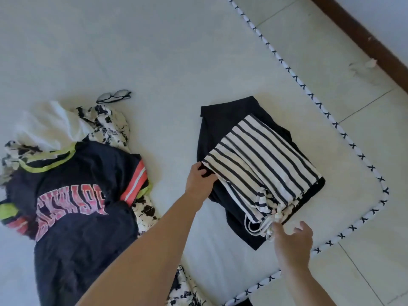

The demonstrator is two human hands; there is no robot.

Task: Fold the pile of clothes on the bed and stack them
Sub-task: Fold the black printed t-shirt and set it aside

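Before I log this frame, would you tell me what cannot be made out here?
Head view:
- Left hand: fingertips hidden under the striped garment.
- Right hand: motion-blurred, grip on the drawstrings unclear.
- Black garment: mostly covered by the striped one.
- Lettered jersey: wording crumpled, unreadable.

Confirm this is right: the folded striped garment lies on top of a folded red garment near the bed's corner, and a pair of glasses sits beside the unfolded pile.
Not quite. In the head view, the striped garment lies on a black garment, not red. The glasses do sit beside the unfolded pile.
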